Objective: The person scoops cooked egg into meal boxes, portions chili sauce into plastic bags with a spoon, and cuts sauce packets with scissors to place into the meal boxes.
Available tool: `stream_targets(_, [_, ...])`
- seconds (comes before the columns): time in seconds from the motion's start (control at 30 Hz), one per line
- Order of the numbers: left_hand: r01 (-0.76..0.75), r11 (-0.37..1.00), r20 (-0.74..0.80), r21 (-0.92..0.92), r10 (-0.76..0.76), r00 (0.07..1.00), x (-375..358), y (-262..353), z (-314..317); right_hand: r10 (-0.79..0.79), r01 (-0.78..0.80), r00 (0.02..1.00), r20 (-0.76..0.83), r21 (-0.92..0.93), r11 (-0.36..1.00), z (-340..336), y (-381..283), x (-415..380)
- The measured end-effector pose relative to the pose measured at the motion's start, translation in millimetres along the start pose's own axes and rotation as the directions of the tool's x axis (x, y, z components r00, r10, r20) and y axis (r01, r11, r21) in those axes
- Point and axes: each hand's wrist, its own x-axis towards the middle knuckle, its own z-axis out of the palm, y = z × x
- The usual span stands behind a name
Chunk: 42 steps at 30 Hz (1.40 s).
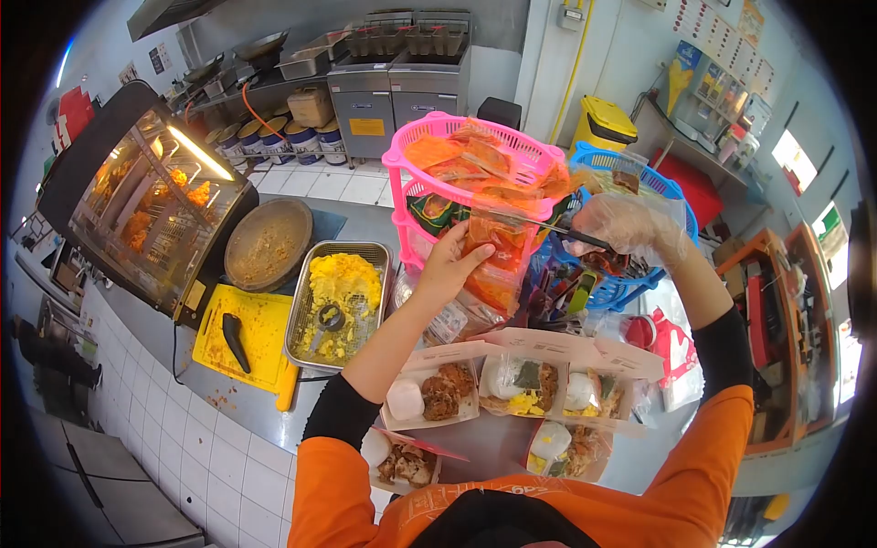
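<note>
My left hand (454,263), bare, pinches a clear packet of orange-red sauce (496,239) in front of the pink basket (399,173). My right hand (628,225) wears a clear plastic glove and is closed around a black-handled knife (586,240). The thin blade points left across the top of the packet. More orange sauce packets (466,157) fill the pink basket's upper tier. Close by the right hand stands a blue basket (674,187) with packets and utensils. Below my hands are several open boxes with wrapped rice and chicken (448,391).
To the left, a metal tray (294,320) holds yellow food and a scoop. A yellow cutting board (208,352) carries a black-handled tool (234,342). Beyond them are a round wooden board (268,245) and a lit food warmer (151,205). Fryers (399,100) line the back wall.
</note>
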Motion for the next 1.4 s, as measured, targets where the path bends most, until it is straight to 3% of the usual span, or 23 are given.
stream_targets(0.1, [-0.024,1.000,0.011,-0.018,0.024,1.000,0.8,0.6,-0.9,0.078,-0.064,0.993,0.083,-0.160,0.985,-11.2,-9.3,-1.5])
stream_targets(0.2, [-0.014,0.999,0.013,0.043,0.014,1.000,-0.1,4.8,1.1,0.087,-0.077,0.992,0.096,-0.105,0.992,-12.3,-7.9,-2.0])
stream_targets(0.27, [-0.043,0.994,0.015,0.105,0.042,0.999,0.3,6.0,2.8,0.008,-0.016,0.997,-0.075,-0.102,0.995,-3.7,-9.4,-1.1])
stream_targets(0.33, [-0.066,0.987,0.025,0.145,0.063,0.998,0.4,7.6,4.3,0.006,-0.016,0.995,-0.098,-0.098,0.995,-0.8,-9.7,2.7])
stream_targets(0.4, [-0.072,0.981,0.042,0.179,0.066,0.997,1.1,7.7,2.0,0.078,-0.075,0.997,0.029,-0.093,0.993,-5.4,-7.7,10.1])
stream_targets(0.6, [-0.040,0.984,0.081,0.171,0.026,0.996,0.1,7.9,-5.0,-0.128,0.129,0.992,0.013,-0.099,0.987,-6.9,-2.4,10.1])
stream_targets(0.7, [-0.044,0.984,0.101,0.171,0.026,0.994,0.8,17.6,-2.4,-0.121,0.119,0.992,-0.023,-0.091,0.989,-3.5,-18.0,16.4])
stream_targets(0.8, [-0.071,0.988,0.066,0.137,0.062,0.996,0.2,16.6,-1.6,-0.123,0.126,0.990,-0.062,0.038,0.991,-0.4,-17.8,21.0])
stream_targets(0.9, [-0.087,0.990,0.084,0.114,0.078,0.993,0.4,11.1,-8.4,-0.026,0.032,0.998,-0.057,0.117,0.993,-1.9,-36.6,15.0])
stream_targets(1.1, [-0.089,0.990,0.125,0.110,0.075,0.989,2.5,12.3,-9.7,-0.021,0.021,0.998,-0.052,0.003,1.000,5.8,-25.5,28.1])
stream_targets(1.2, [-0.059,0.990,0.126,0.128,0.043,0.991,2.4,16.0,-9.6,-0.138,0.131,0.985,-0.101,-0.068,0.989,6.0,-16.7,31.2])
stream_targets(1.3, [-0.066,0.988,0.150,0.139,0.044,0.988,2.9,14.5,-13.3,-0.157,0.157,0.977,-0.145,-0.013,0.988,8.9,-2.1,33.8])
stream_targets(1.4, [-0.059,0.987,0.163,0.151,0.034,0.986,5.0,14.2,-14.1,-0.245,0.231,0.969,-0.041,-0.220,0.948,1.9,-5.6,39.4])
